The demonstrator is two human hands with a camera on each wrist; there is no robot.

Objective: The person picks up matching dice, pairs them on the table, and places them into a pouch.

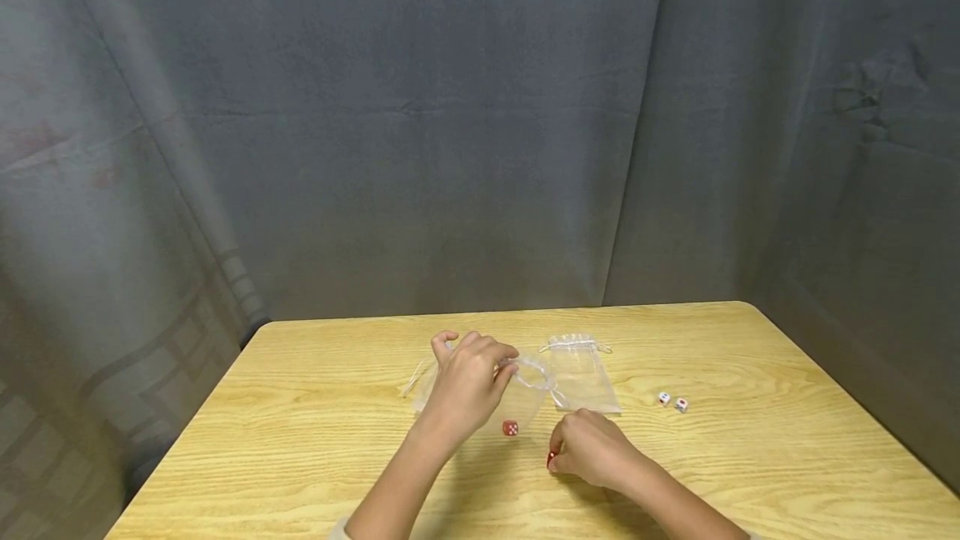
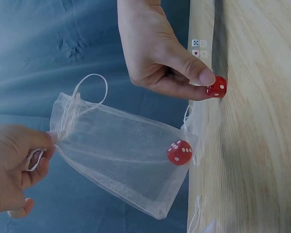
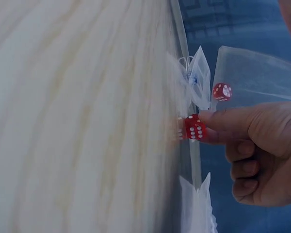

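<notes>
My left hand pinches a sheer white drawstring bag near its gathered top, holding it up above the table. Inside the bag, down in a bottom corner, lies a red die with white pips. With thumb and forefinger my right hand pinches a second red die at the tabletop, a little right of the hanging bag. In the right wrist view the other fingers of that hand are curled in.
Another sheer bag lies flat on the wooden table behind my right hand. Two white dice sit to its right. A further bag, partly hidden by my left hand, lies at the left; in the right wrist view something blue shows in it.
</notes>
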